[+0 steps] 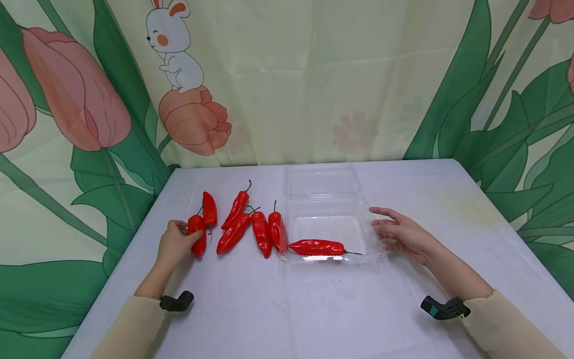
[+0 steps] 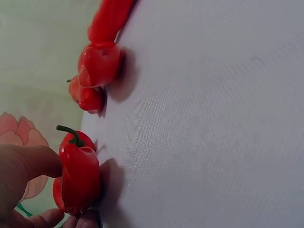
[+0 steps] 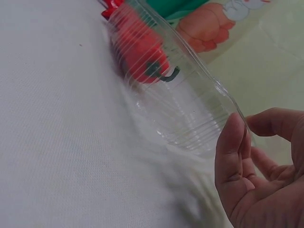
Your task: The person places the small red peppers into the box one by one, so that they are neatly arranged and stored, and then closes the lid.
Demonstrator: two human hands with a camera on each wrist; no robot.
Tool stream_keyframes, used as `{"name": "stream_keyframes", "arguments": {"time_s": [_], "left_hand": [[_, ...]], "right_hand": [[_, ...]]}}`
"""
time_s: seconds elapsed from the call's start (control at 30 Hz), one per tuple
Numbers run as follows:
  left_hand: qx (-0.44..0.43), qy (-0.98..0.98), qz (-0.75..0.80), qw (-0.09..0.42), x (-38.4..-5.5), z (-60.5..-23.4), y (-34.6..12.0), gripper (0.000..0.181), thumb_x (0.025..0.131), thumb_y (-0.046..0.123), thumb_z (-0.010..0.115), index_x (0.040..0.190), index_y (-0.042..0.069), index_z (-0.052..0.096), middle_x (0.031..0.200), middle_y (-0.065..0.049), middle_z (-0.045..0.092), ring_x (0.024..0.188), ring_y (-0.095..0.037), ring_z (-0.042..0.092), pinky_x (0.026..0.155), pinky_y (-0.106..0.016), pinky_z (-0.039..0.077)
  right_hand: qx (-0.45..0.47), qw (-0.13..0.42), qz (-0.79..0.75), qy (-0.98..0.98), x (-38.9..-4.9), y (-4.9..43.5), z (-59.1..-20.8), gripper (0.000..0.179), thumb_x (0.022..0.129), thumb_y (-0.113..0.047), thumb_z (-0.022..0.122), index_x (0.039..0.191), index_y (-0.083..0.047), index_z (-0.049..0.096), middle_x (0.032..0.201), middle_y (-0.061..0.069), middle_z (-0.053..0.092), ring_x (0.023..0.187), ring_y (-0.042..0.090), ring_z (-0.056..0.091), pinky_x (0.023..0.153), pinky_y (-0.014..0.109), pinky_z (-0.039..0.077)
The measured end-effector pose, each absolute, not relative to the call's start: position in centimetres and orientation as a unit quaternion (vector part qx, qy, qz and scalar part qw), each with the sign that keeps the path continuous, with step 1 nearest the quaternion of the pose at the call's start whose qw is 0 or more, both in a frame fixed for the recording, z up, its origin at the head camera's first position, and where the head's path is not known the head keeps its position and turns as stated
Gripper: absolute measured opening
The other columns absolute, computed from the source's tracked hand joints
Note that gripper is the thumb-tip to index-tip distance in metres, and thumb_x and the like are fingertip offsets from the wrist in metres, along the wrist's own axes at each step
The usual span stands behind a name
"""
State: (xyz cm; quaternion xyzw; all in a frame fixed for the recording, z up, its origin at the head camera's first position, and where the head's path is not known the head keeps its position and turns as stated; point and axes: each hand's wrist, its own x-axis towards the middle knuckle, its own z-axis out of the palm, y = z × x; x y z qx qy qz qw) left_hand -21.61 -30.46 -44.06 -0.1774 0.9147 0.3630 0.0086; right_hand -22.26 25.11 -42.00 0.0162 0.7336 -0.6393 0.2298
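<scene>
My left hand (image 1: 175,243) holds a red chili pepper (image 1: 197,234) at the left of the table, thumb on one side and fingers on the other. In the left wrist view this pepper (image 2: 80,175) stands with its green stem up, another pepper partly hidden behind it. A clear plastic clamshell box (image 1: 325,219) lies with its lid folded back. Along its near side rests one red pepper (image 1: 317,247), stem pointing right. Beside the box's right edge is my right hand (image 1: 405,234), fingers spread and loosely bent, fingertips right at the rim (image 3: 223,90).
Several more red peppers lie between my left hand and the box, among them one pepper (image 1: 261,233) and another (image 1: 277,232) at the box's left wall. A white cloth (image 1: 323,309) covers the table. A printed curtain (image 1: 287,85) hangs behind its far edge.
</scene>
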Motion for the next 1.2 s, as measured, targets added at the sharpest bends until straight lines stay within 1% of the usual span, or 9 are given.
{"name": "stream_keyframes", "arguments": {"time_s": [0.37,0.67,0.8,1.0,1.2], "left_hand": [[-0.177,0.91,0.375,0.009,-21.3,-43.3,-30.4,0.065,0.096,0.019,0.067,0.143,-0.01,0.033,0.137,-0.035,0.049,0.122,-0.049,0.053,0.095,-0.056,0.057],[-0.181,0.913,0.365,-0.008,-21.1,-42.9,-30.4,0.062,0.097,0.017,0.066,0.144,-0.008,0.035,0.137,-0.033,0.049,0.119,-0.046,0.053,0.095,-0.056,0.058],[-0.183,0.914,0.363,-0.017,-21.2,-42.6,-30.3,0.062,0.096,0.017,0.067,0.145,-0.005,0.035,0.139,-0.031,0.049,0.121,-0.045,0.053,0.095,-0.056,0.058],[-0.181,0.915,0.359,-0.032,-21.3,-42.3,-30.3,0.063,0.095,0.015,0.069,0.145,-0.004,0.036,0.141,-0.031,0.048,0.124,-0.046,0.051,0.096,-0.058,0.057],[-0.17,0.917,0.357,-0.053,-21.2,-42.1,-30.1,0.063,0.094,0.015,0.071,0.145,-0.004,0.039,0.141,-0.03,0.05,0.122,-0.045,0.053,0.095,-0.058,0.057]], "right_hand": [[0.009,0.24,-0.64,0.73,-22.4,25.2,-42.0,0.073,0.103,-0.024,0.063,0.163,-0.016,0.023,0.126,0.005,0.055,0.095,0.013,0.059,0.078,0.026,0.059],[0.002,0.238,-0.64,0.73,-22.5,25.3,-42.0,0.072,0.103,-0.023,0.062,0.163,-0.016,0.024,0.125,0.004,0.055,0.094,0.013,0.059,0.077,0.026,0.059],[0.002,0.237,-0.641,0.73,-22.4,25.3,-42.0,0.072,0.103,-0.024,0.063,0.163,-0.016,0.024,0.125,0.004,0.055,0.094,0.014,0.06,0.077,0.025,0.059],[0.006,0.24,-0.643,0.727,-22.4,25.5,-42.0,0.07,0.104,-0.025,0.063,0.162,-0.016,0.025,0.117,0.004,0.057,0.092,0.013,0.059,0.077,0.026,0.059],[0.006,0.242,-0.643,0.727,-22.4,25.5,-41.9,0.071,0.104,-0.026,0.063,0.162,-0.016,0.024,0.114,0.004,0.056,0.09,0.012,0.059,0.076,0.025,0.059]]}}
